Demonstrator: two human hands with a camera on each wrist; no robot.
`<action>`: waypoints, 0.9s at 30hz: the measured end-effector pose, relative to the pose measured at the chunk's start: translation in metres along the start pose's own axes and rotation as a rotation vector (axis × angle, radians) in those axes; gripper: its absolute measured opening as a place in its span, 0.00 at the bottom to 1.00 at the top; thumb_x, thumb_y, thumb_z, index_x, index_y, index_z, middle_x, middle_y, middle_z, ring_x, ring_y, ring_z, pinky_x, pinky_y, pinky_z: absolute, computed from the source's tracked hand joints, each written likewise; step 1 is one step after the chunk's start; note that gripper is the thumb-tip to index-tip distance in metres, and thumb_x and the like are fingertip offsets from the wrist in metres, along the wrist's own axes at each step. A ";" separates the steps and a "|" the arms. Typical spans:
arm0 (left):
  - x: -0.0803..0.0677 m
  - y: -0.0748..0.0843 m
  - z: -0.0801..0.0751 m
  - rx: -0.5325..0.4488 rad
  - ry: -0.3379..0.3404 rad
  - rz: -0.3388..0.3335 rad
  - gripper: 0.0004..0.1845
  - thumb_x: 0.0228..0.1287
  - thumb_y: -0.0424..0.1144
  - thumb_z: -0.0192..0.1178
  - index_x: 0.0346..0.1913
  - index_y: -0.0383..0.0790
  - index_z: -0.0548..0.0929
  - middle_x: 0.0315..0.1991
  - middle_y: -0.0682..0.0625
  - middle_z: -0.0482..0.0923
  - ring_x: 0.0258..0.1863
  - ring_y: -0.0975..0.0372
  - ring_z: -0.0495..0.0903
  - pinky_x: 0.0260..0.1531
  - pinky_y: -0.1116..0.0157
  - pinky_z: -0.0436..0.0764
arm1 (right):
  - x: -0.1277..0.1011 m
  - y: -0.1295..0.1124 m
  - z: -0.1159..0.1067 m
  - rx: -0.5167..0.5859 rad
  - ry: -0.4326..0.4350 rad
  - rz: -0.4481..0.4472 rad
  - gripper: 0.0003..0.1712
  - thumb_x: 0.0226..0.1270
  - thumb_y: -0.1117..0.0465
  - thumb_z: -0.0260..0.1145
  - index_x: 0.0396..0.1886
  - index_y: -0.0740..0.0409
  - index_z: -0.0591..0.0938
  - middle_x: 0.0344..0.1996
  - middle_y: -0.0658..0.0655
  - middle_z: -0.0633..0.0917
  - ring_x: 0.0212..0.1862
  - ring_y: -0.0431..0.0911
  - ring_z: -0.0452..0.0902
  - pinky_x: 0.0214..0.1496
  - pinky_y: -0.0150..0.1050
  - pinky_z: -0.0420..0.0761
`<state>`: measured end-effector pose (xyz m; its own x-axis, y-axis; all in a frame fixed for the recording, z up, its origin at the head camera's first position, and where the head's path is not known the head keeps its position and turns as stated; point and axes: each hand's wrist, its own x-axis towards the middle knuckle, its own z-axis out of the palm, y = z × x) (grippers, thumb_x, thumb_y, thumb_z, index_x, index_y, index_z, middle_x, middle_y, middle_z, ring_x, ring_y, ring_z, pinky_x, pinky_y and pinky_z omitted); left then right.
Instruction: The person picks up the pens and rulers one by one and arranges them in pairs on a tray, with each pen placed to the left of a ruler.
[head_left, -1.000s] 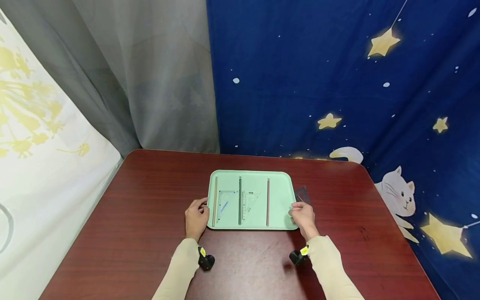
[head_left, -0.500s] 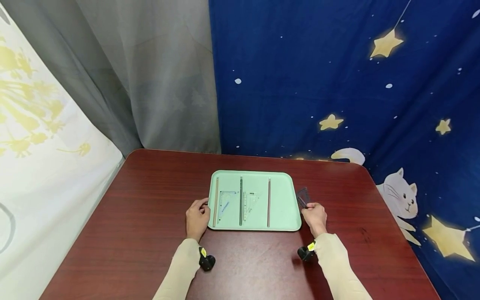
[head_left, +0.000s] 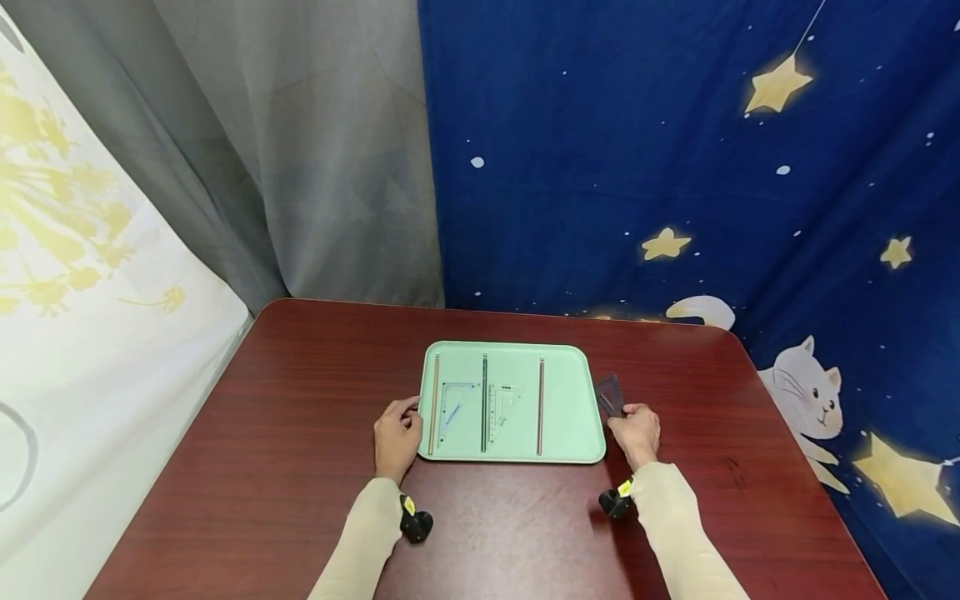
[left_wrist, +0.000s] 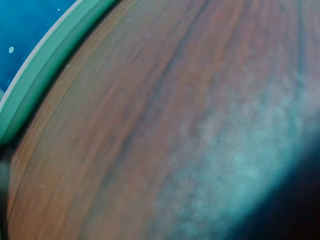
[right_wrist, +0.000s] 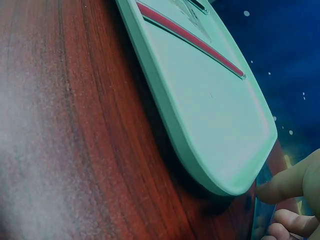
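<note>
My left hand point(head_left: 397, 439) holds the left rim of a pale green tray point(head_left: 573, 417); its fingers are out of sight in the left wrist view. Beyond the tray's right edge, my right hand point(head_left: 636, 433) pinches the near end of a dark see-through set square point(head_left: 611, 395). Thumb and fingers point(right_wrist: 295, 223) close on it in the right wrist view, where little of it shows. Three pencils lie lengthwise on the tray: tan point(head_left: 434, 404), dark green point(head_left: 484, 402) and red point(head_left: 541, 406). A clear set square point(head_left: 446, 402) lies between tan and green, another point(head_left: 492, 413) between green and red.
The tray lies on a brown wooden table point(head_left: 315, 375), its far edge close to grey and blue curtains point(head_left: 555, 167). A white patterned cloth point(head_left: 90, 358) hangs on the left. Both wrists carry small black cameras point(head_left: 416, 525).
My right hand has let go of the tray's right rim, moved outward and taken hold of the dark set square. My left hand has stayed at the left rim.
</note>
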<state>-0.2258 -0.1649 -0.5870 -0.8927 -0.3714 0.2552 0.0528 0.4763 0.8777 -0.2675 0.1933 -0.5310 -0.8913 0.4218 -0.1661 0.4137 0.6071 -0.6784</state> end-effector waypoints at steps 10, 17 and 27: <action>0.000 0.001 0.000 0.002 0.003 0.000 0.15 0.63 0.29 0.53 0.49 0.37 0.84 0.41 0.45 0.82 0.38 0.58 0.83 0.38 0.63 0.84 | 0.000 -0.001 0.000 -0.032 0.009 0.003 0.23 0.51 0.60 0.66 0.47 0.66 0.78 0.47 0.71 0.76 0.51 0.64 0.72 0.51 0.57 0.74; 0.000 0.001 -0.001 -0.003 0.006 0.004 0.15 0.63 0.28 0.53 0.49 0.37 0.84 0.41 0.45 0.82 0.38 0.58 0.83 0.38 0.64 0.83 | 0.001 0.000 0.000 -0.034 -0.022 0.018 0.26 0.53 0.59 0.68 0.51 0.66 0.75 0.49 0.71 0.72 0.51 0.64 0.71 0.51 0.57 0.73; 0.000 0.001 -0.001 -0.007 -0.002 -0.002 0.15 0.63 0.28 0.53 0.49 0.38 0.84 0.41 0.45 0.82 0.37 0.58 0.83 0.37 0.65 0.83 | 0.005 0.001 -0.004 -0.095 -0.026 -0.009 0.25 0.55 0.61 0.67 0.52 0.67 0.77 0.48 0.72 0.76 0.52 0.65 0.74 0.47 0.58 0.75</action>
<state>-0.2254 -0.1646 -0.5857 -0.8935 -0.3709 0.2530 0.0545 0.4699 0.8810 -0.2708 0.1989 -0.5299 -0.8992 0.3990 -0.1793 0.4199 0.6723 -0.6096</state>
